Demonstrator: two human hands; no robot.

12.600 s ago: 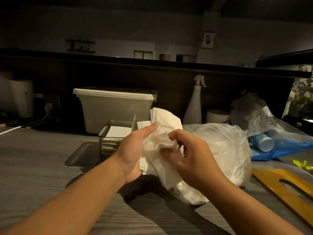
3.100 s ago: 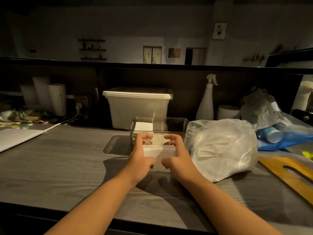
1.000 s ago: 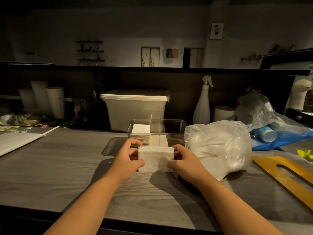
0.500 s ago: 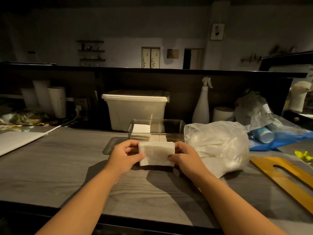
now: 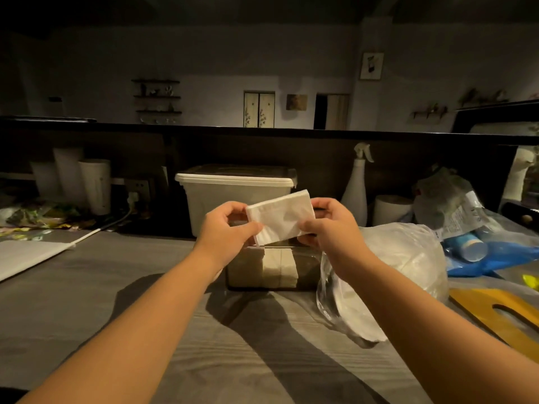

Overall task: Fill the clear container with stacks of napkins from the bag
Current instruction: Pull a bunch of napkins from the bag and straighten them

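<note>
1. Raised off the worktop (image 5: 145, 287) since the frame before, the napkin stack (image 5: 280, 218) is being held above the clear container (image 5: 307, 269), which stands beside the bag (image 5: 402, 258).
2. Its long axis is being kept crosswise, right end higher.
3. Its ends are being pinched by the left hand (image 5: 226, 233) and the right hand (image 5: 332, 228), both equally near.

The stack of napkins (image 5: 280, 217) is white with a faint embossed band (warm-tinted in this dim light). The counter (image 5: 131, 287) is grey with wood grain. Far behind, the lidded tub (image 5: 227, 204) is off-white; right, the bag (image 5: 408, 258) is milky translucent, a board (image 5: 472, 301) yellow, a wrapper (image 5: 501, 259) blue.
</note>
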